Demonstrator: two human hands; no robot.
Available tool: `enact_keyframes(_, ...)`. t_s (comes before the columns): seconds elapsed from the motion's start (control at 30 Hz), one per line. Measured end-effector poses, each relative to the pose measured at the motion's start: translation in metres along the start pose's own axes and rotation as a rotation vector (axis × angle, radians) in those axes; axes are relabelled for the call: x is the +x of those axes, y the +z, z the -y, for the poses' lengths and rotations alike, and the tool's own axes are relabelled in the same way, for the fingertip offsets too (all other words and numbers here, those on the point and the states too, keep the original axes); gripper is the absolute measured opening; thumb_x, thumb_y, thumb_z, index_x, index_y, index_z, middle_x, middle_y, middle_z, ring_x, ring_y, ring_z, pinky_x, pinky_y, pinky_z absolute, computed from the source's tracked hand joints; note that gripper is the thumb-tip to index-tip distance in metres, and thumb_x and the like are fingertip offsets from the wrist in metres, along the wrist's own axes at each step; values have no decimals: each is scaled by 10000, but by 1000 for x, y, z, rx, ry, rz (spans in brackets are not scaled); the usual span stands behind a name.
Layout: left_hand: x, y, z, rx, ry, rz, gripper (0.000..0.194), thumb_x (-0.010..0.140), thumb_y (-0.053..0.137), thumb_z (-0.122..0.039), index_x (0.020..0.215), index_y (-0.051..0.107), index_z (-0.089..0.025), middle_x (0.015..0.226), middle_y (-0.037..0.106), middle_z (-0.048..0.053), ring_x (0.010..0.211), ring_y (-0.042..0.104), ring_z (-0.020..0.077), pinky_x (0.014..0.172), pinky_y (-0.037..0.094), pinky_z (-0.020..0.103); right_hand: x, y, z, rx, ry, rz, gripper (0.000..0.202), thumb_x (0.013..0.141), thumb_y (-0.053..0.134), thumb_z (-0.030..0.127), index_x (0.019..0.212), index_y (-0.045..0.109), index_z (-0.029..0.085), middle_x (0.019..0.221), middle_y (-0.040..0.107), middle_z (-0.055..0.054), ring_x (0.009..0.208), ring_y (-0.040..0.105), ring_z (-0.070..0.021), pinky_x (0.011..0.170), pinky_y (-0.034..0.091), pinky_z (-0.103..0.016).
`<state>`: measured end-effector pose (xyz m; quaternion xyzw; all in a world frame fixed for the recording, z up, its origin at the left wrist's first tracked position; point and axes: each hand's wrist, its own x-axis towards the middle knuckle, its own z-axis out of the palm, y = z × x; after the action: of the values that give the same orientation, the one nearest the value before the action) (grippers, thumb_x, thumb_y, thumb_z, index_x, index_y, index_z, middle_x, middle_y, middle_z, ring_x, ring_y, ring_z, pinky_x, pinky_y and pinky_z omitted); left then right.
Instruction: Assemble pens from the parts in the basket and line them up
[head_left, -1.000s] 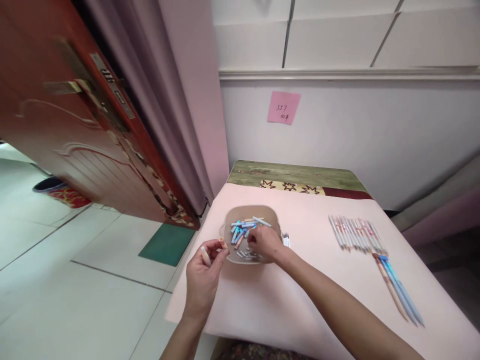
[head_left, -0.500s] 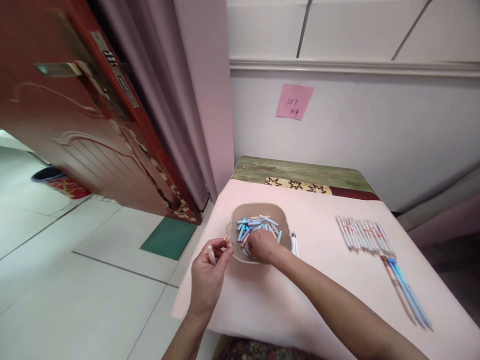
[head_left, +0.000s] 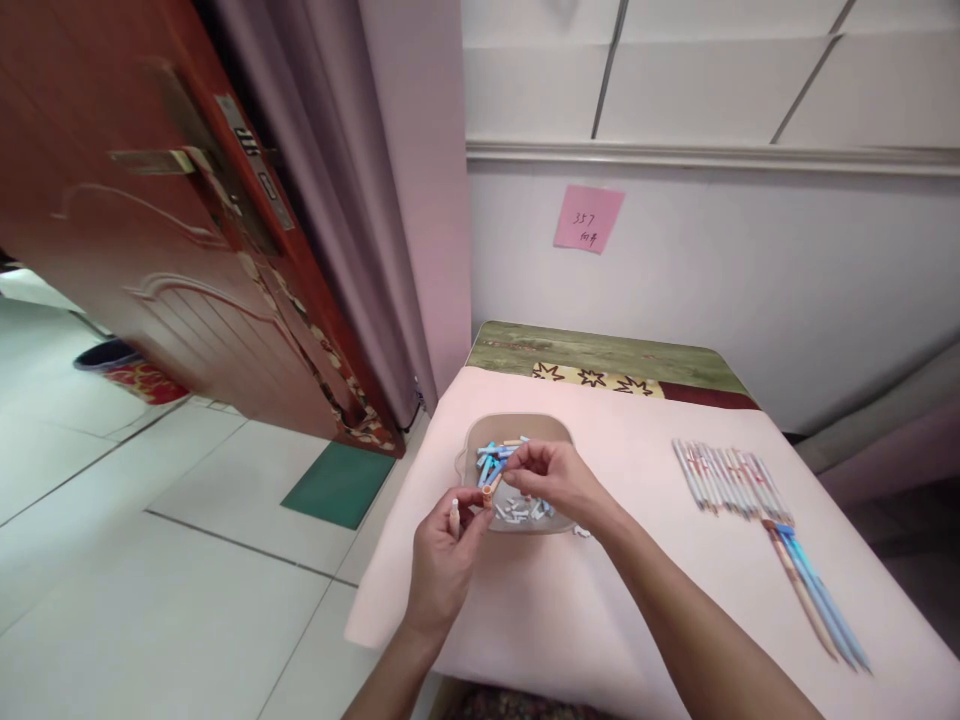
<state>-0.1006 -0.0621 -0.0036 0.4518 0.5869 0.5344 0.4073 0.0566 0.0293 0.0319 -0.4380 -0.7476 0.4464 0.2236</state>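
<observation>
In the head view, my left hand is closed around a short orange pen tube, its round opening facing up. A white-tipped pen piece sticks up from the same hand. My right hand pinches a thin orange pen piece close to that opening; whether the two touch I cannot tell. Both hands are over the near side of a translucent plastic box. Inside it lie several blue pen tubes and small white pieces, partly hidden by my right hand.
On the pink-covered table, a row of pale pens lies to the right, with several longer brown and blue pens nearer me. Small white pieces sit beside the box. A pink note is on the wall; a red-brown door stands left.
My right hand has come up out of the box with a thin orange piece and moved to the tube in my left hand. The left hand appears farther right, over the box's near edge.
</observation>
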Motion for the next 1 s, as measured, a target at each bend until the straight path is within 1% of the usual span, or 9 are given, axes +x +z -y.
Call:
enact_keyframes(0.07, -2, 5, -3, 16, 2, 37, 180, 795, 638, -322, 917, 633, -190, 768, 619, -14, 648, 518, 109, 619, 414, 201, -12, -5, 10, 332, -18, -10, 198, 782, 630, 340, 836, 638, 150, 729, 670, -23, 606, 584, -115, 561, 456, -211)
enact_keyframes(0.13, -6, 10, -8, 42, 9, 68, 167, 805, 627, -329, 899, 631, -191, 686, 567, -35, 570, 461, 92, 554, 375, 190, -22, -5, 15, 469, -23, -20, 188, 735, 681, 330, 796, 639, 157, 705, 653, -13, 593, 566, -111, 551, 444, -215)
enact_keyframes(0.23, -11, 16, -16, 80, 27, 82, 154, 804, 625, -328, 875, 642, -193, 661, 555, -34, 515, 424, 85, 500, 338, 192, -30, -4, 16, 388, -30, -66, 137, 729, 683, 293, 762, 658, 162, 657, 628, 4, 553, 521, -95, 508, 398, -203)
enact_keyframes(0.3, -13, 18, -20, 93, 51, 82, 143, 798, 630, -311, 878, 655, -196, 721, 605, -12, 545, 472, 97, 519, 359, 196, -35, -5, 14, 329, -42, -84, 123, 735, 675, 284, 754, 665, 163, 640, 621, 11, 535, 498, -87, 490, 377, -196)
enact_keyframes(0.47, -18, 22, -21, 117, 119, 93, 107, 795, 627, -270, 872, 675, -213, 817, 666, 14, 688, 575, 143, 602, 419, 205, -48, -13, 13, 256, -92, -50, 109, 759, 657, 271, 743, 671, 164, 647, 624, 13, 543, 492, -84, 485, 372, -188)
enact_keyframes(0.67, -25, 30, -23, 118, 157, 100, 82, 789, 624, -239, 849, 676, -217, 841, 681, 18, 768, 607, 165, 672, 450, 218, -62, -19, 8, 160, -106, -68, 73, 764, 651, 240, 776, 677, 172, 644, 613, 25, 542, 480, -82, 489, 373, -191)
enact_keyframes(0.8, -31, 36, -24, 103, 163, 129, 91, 797, 620, -255, 863, 671, -218, 852, 678, 18, 756, 599, 156, 665, 449, 217, -72, -25, 8, 153, -112, -56, 88, 764, 664, 264, 770, 686, 178, 647, 620, 22, 561, 504, -93, 505, 395, -199)
enact_keyframes(0.9, -35, 42, -24, 76, 124, 158, 107, 796, 627, -287, 860, 660, -207, 821, 658, 13, 684, 567, 134, 603, 428, 206, -83, -33, 4, 172, -115, -134, 135, 745, 698, 303, 798, 690, 179, 688, 640, 9, 585, 529, -104, 535, 426, -213)
enact_keyframes(1.0, -37, 49, -21, 35, 65, 176, 131, 791, 633, -311, 847, 643, -193, 732, 618, -6, 607, 514, 112, 550, 393, 198, -100, -33, -3, 249, -101, -282, 165, 777, 677, 336, 813, 677, 176, 670, 630, 3, 585, 529, -111, 542, 434, -222)
